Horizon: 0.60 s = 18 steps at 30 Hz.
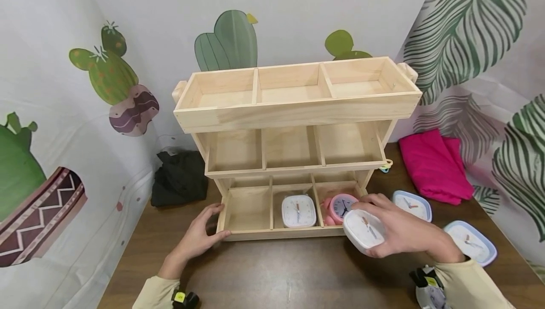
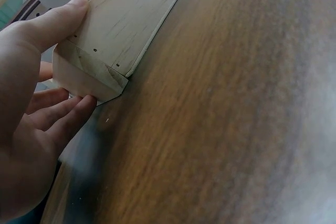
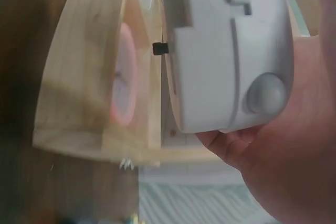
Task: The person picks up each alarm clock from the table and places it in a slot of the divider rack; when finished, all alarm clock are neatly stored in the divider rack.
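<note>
A person's left hand [image 1: 196, 238] braces the front-left corner of a 3-tier wooden rack [image 1: 294, 110] on a brown table [image 1: 272, 276]. Thumb sits on top of the corner & fingers [image 2: 63, 116] wrap under & beside it, per the left wrist view. A black cloth [image 1: 179, 179] lies behind that hand, by the wall.

Right of the left hand, along the bottom tier: the 1st slot holds nothing, the middle slot holds a white clock [image 1: 298, 211] lying face up, the 3rd slot holds a pink clock [image 1: 340, 207].

The right hand [image 1: 400, 231] grips a 2nd white clock [image 1: 364, 228], fingers curled round its rim, w/ the clock's back toward the palm and its face up. It sits at the front edge of the 3rd slot, just in front of the pink clock; right wrist view shows it hard up against the rack's wood.

Right of that hand, 2 blue-rimmed clocks [image 1: 412, 205] [image 1: 470, 242] wait on the table, a pink cloth [image 1: 434, 164] behind them.

Judged step: loading clocks into the rack, w/ 1 in hand at the slot mouth. The next move prob. calls for a slot w/ room, since the 3rd is taken, & a tilt to clear the front lip while the left hand steadies the rack.
</note>
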Each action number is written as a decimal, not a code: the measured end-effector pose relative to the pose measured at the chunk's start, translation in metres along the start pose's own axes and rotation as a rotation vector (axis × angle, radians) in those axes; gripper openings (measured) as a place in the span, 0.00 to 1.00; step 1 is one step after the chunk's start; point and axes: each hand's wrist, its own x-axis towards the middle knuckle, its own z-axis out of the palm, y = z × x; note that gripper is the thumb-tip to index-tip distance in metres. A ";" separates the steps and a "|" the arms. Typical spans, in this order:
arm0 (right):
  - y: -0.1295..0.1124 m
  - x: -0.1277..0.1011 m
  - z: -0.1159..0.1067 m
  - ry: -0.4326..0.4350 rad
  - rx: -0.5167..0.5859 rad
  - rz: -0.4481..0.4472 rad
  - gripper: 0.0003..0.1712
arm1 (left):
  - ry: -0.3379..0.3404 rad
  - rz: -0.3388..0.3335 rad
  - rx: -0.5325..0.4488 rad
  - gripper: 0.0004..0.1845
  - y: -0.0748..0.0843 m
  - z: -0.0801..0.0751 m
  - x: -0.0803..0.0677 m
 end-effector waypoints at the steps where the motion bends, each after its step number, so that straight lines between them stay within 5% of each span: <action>1: -0.001 0.004 0.001 -0.003 0.006 -0.009 0.50 | -0.001 -0.004 0.002 0.38 0.002 -0.001 0.000; 7: -0.010 0.028 0.007 0.012 0.062 -0.100 0.53 | 0.003 -0.018 0.003 0.39 0.000 0.001 0.000; 18: -0.031 0.063 0.019 0.003 0.078 -0.053 0.52 | 0.017 -0.013 0.026 0.40 -0.042 0.009 0.002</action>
